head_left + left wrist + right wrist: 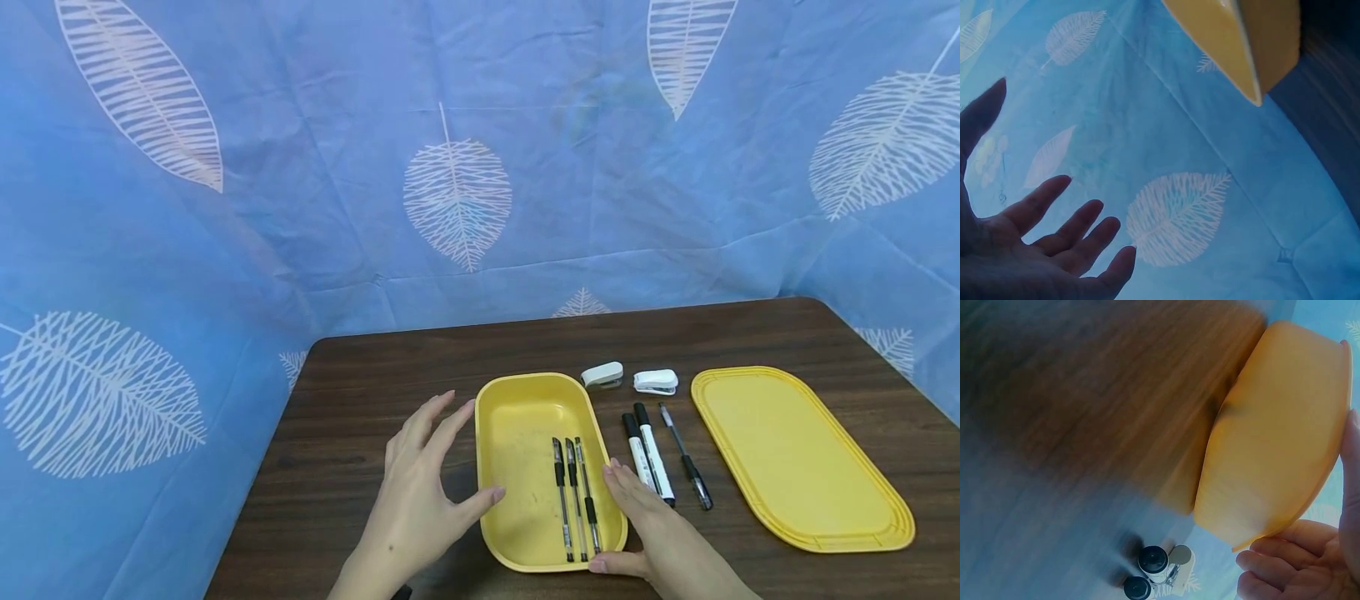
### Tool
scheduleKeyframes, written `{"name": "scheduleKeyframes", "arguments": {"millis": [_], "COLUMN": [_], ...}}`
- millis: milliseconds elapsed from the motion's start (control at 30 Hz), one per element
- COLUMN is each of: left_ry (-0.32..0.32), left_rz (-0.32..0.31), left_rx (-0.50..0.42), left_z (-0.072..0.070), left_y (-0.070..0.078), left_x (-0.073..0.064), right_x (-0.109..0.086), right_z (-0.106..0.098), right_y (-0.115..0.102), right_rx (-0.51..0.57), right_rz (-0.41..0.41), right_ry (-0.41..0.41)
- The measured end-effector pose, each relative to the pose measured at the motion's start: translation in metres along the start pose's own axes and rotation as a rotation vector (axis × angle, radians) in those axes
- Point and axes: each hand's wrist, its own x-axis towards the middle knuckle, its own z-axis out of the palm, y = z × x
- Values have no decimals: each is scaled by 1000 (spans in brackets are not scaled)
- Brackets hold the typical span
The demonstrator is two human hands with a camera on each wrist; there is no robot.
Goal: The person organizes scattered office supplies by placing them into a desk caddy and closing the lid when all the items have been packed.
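Note:
A yellow rectangular box stands on the table with no lid on it. Three black-and-clear pens lie side by side in its right half. My left hand is spread at the box's left side, its thumb above the left rim and nothing held; the left wrist view shows those fingers apart from the box. At the front right corner, my right hand touches the box with its thumb at the front rim and fairly straight fingers along the right wall. The right wrist view shows this outer wall beside the fingers.
Right of the box lie two white markers with black caps and another pen. Two small white staplers sit behind them. A yellow lid lies flat farther right. Blue leaf-patterned cloth hangs behind the dark wooden table.

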Motion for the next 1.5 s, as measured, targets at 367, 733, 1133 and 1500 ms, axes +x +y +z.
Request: {"name": "scheduleKeyframes", "arguments": {"millis": [367, 733, 1133, 1500], "left_ry": [-181, -357, -468, -479], "left_rz": [-117, -140, -153, -197], "left_rx": [30, 27, -28, -53], "left_z": [10, 30, 50, 65], "left_y": [-18, -39, -47, -45], "left_x": [-12, -23, -32, -38], "right_x": [0, 0, 0, 1], "right_z": [-1, 0, 2, 2], "right_y": [0, 1, 0, 0], "right_rx": [11, 22, -1, -4], "right_rz": [-10, 7, -31, -15], "right_ry": [-21, -31, 36, 15]}}
